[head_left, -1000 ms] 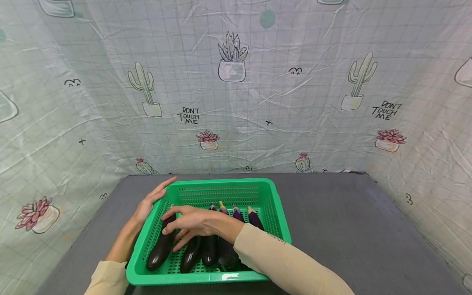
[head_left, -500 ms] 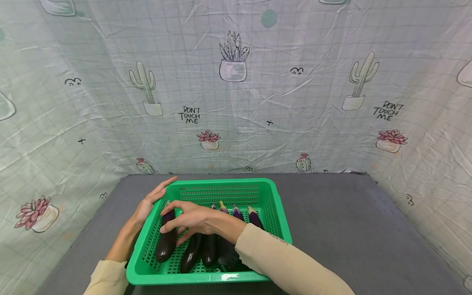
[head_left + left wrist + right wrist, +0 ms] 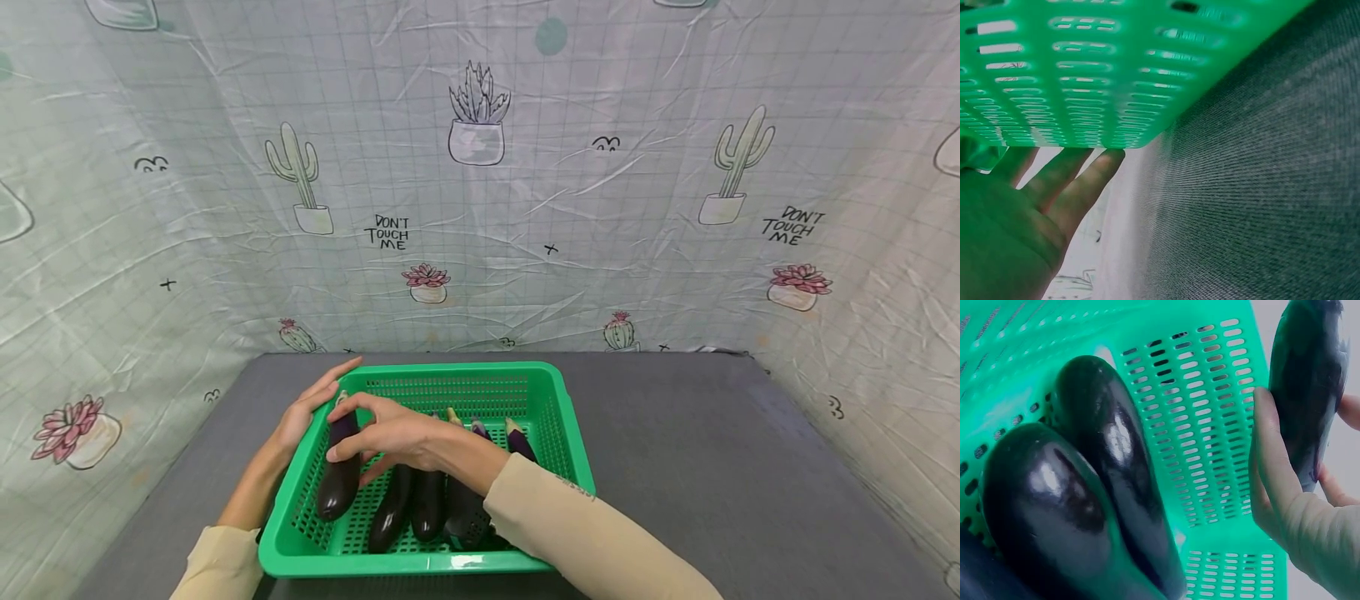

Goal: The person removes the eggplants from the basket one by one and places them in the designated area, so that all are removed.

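Right hand grips leftmost eggplant; left hand, fingers straight, touches basket. Risk: loosened grip, glossy eggplant slips.

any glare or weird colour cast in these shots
Right wrist: white glare on the glossy eggplants; left wrist: the palm of the left hand looks shadowed and tinted green; head: fairly even light, a small glint on the green basket's front rim.

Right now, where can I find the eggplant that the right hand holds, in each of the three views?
Head: the eggplant is low and left of centre, in the right hand.
Left wrist: I cannot make it out there.
Right wrist: the eggplant is at the upper right.
Shared landmark: the green basket.
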Motion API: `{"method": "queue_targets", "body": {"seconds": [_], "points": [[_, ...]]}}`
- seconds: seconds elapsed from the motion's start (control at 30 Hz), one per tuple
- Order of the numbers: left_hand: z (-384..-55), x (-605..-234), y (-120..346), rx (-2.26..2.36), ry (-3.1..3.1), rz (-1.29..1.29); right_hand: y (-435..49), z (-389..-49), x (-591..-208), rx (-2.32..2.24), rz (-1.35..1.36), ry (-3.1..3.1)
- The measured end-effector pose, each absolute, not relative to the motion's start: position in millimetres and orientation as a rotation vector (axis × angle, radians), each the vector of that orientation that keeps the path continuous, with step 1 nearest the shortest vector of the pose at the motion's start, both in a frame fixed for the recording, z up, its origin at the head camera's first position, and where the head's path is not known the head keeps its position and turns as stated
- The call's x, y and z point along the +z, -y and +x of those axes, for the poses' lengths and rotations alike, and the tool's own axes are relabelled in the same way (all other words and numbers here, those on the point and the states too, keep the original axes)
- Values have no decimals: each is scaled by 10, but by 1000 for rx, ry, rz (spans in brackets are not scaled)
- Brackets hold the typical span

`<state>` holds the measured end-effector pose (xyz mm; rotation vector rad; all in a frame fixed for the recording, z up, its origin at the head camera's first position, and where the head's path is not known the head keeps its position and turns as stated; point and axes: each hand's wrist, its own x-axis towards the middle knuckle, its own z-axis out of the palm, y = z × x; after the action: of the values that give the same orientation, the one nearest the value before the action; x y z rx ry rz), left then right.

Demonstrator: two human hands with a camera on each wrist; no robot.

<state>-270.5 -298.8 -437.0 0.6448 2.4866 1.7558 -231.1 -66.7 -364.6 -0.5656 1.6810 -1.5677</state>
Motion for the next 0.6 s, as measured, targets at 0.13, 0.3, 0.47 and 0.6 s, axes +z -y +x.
{"method": "queue_targets", "body": {"seconds": [0.13, 0.3, 0.47, 0.6], "points": [[-2711, -4377, 2992, 1756, -2481, 646, 651, -2315, -3624, -1595, -577, -1684], [-2724, -4384, 2990, 1769, -2440, 663, 625, -2331, -3604, -1617, -592, -1680], [-2720, -4387, 2994, 1763, -2447, 676, 612, -2340, -3573, -1627, -609, -1671], [-2715, -4383, 2996, 1751, -2468, 670, 599, -2350, -3538, -1628, -628, -1678]]}}
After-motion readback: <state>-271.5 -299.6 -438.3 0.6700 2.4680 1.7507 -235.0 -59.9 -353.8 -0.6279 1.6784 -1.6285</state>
